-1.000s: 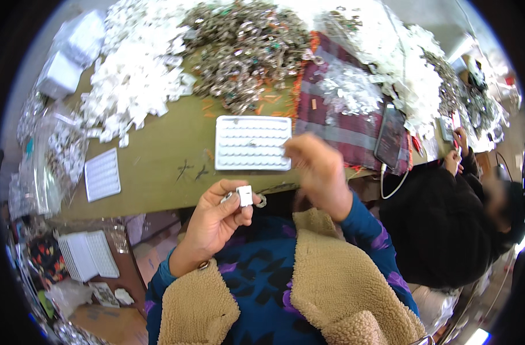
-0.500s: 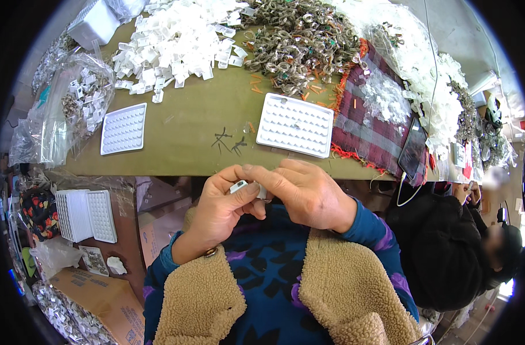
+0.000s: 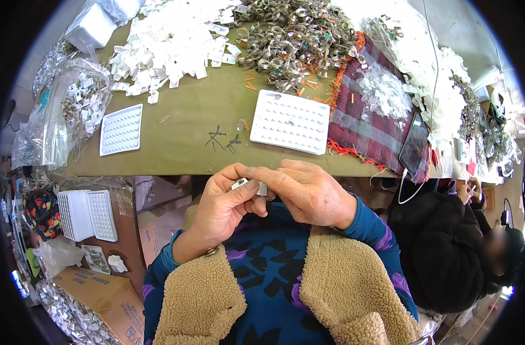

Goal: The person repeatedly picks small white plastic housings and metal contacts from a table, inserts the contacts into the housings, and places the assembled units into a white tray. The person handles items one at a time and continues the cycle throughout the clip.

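Raised slightly since before, both hands [image 3: 262,192] pinch a small white rectangular piece [image 3: 240,184].

table: olive-green top [image 3: 182,132], running across the upper half, front edge bare
cloth: red plaid [image 3: 371,123], spread over the table's right part
under table, left: cardboard boxes [image 3: 95,296], a stack of white trays [image 3: 84,215], plastic bags [image 3: 55,253]
right: another person in a dark coat [image 3: 446,247], seated at the same table
light: bright and even, glare at the far right edge
walls, windows: cannot tell
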Motion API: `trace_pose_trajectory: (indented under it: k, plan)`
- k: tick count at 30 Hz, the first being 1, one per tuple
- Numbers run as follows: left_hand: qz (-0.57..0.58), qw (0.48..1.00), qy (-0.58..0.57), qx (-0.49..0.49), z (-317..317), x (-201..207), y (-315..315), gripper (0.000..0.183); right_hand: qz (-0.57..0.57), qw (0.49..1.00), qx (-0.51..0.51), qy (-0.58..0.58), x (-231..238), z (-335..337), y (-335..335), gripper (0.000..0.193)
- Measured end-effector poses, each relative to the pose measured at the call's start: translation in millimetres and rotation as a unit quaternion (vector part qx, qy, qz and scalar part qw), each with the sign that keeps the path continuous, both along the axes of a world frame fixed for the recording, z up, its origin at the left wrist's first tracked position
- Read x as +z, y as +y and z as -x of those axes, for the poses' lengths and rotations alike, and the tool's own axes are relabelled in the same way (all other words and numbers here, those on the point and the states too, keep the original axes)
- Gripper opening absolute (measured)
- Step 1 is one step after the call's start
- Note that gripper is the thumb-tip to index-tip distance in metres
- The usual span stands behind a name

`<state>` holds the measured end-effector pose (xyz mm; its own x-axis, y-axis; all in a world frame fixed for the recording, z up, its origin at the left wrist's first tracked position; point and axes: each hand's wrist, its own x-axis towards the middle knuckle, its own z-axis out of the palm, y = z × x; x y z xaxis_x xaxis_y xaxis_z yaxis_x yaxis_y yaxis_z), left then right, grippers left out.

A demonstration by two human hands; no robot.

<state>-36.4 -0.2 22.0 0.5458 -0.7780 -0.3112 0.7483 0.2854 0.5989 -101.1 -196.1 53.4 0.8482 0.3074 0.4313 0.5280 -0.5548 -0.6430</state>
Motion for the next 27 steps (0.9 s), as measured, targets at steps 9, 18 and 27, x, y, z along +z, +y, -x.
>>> trace_pose_trajectory:
  k: [9, 18, 27]
  plan:
    - [-0.065, 0.995, -0.067, 0.035, 3, 0, -7, 0.015, -0.161, 0.967, -0.158, 0.121, -6, 14, 15, 0.042]
    - [-0.035, 0.998, -0.043, 0.030, 1, -4, -3, 0.015, -0.176, 0.959, -0.186, 0.122, -21, 15, 26, 0.011]
    - [0.030, 0.999, 0.032, 0.016, -20, -12, 5, 0.017, -0.195, 0.945, -0.127, 0.228, 0, -13, 5, 0.011]
